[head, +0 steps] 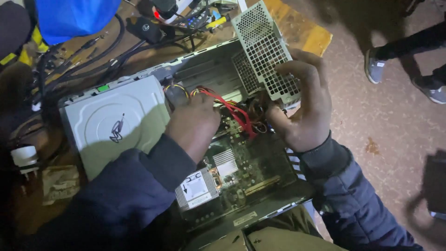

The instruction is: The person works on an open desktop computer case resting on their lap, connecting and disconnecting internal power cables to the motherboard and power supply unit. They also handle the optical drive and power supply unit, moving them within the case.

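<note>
An open desktop computer case [200, 65] lies on a wooden bench. My right hand [304, 109] grips the perforated metal power supply box [262, 44], which is tilted up out of the case's far right corner. My left hand [193, 121] reaches into the case among the red, yellow and black cables [234, 109], its fingers bent down and hidden among the wires. A grey optical drive [116, 121] fills the left part of the case. Below my hands show the motherboard [251, 162] and a finned heatsink [200, 188].
Black cables [83, 58], a blue object [74, 16] and small tools crowd the bench behind the case. A white cup [23, 158] stands at the left. To the right is bare concrete floor, where another person's shoes [374, 65] stand.
</note>
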